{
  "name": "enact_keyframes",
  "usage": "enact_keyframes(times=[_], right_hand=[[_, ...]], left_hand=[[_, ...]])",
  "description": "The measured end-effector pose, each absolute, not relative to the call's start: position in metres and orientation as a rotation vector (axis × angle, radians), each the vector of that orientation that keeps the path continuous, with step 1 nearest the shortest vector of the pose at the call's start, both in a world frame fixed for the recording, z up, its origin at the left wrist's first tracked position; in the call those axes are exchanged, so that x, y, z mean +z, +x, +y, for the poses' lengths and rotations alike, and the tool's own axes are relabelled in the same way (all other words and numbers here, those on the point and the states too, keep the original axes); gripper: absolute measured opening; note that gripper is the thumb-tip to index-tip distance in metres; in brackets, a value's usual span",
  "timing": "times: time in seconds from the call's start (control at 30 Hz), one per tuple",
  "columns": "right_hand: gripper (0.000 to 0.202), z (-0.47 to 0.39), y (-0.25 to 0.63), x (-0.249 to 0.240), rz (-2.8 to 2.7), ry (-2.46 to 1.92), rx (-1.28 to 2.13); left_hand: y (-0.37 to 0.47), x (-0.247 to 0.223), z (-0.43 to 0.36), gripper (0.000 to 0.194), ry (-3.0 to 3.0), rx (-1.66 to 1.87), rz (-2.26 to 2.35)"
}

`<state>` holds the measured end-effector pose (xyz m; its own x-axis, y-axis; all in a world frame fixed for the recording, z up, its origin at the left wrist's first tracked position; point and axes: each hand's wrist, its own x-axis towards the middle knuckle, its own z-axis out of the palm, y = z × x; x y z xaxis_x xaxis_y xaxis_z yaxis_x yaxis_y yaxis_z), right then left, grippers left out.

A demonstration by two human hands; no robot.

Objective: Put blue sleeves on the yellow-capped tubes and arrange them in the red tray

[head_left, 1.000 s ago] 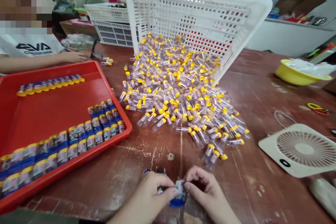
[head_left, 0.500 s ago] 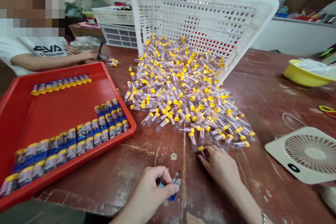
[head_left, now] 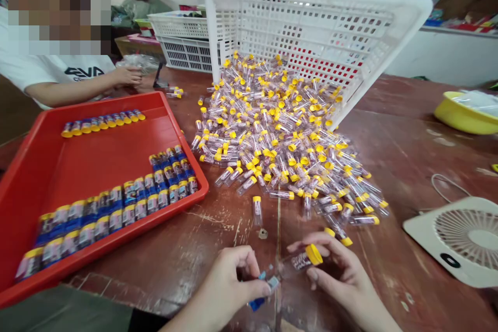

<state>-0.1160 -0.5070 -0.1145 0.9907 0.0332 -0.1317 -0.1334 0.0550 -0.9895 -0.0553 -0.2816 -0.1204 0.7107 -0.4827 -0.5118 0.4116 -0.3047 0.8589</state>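
Note:
My left hand (head_left: 243, 280) pinches a small blue and clear wrapper (head_left: 259, 298) near the front of the table. Just right of it, my right hand (head_left: 338, 270) holds a clear tube with a yellow cap (head_left: 299, 260) between thumb and fingers, its uncapped end pointing at the wrapper. Beyond both hands lies a large pile of clear yellow-capped tubes (head_left: 272, 140), spilling from a tipped white basket (head_left: 319, 2). One single tube (head_left: 257, 211) lies apart, in front of the pile.
A red tray (head_left: 105, 158) at the left holds rows of blue-wrapped tubes. A person in a white shirt (head_left: 35, 70) sits behind it. At the right are a beige fan (head_left: 462, 241) and a yellow bowl (head_left: 462, 116). White crates (head_left: 182, 41) stand at the back.
My right hand has drawn back from the pile's front edge with a tube in it, close to my left hand. Another tube now lies apart. The view has shifted slightly.

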Motion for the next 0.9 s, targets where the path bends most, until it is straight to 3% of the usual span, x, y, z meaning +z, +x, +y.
enact_keyframes(times=[0.1, 0.3, 0.5, 0.63, 0.9], right_hand=[[0.037, -0.509, -0.115, -0.12, 0.051, -1.399, 0.202], [0.03, -0.485, -0.113, -0.121, 0.229, -1.301, 0.095], [0.028, -0.469, -0.124, -0.142, 0.235, -1.299, 0.109], [0.018, -0.467, -0.125, -0.147, 0.326, -0.97, 0.361], [0.029, -0.443, -0.131, -0.144, 0.308, -0.403, 0.632]], left_hand=[[-0.057, -0.124, -0.277, 0.023, 1.668, -0.902, -0.074], [-0.06, -0.122, -0.274, 0.037, 1.739, -0.833, -0.252], [-0.064, -0.116, -0.277, 0.029, 1.88, -0.693, -0.265], [-0.064, -0.11, -0.276, 0.025, 1.872, -0.73, -0.342], [-0.075, -0.126, -0.274, 0.059, 1.579, -0.924, -0.11]])
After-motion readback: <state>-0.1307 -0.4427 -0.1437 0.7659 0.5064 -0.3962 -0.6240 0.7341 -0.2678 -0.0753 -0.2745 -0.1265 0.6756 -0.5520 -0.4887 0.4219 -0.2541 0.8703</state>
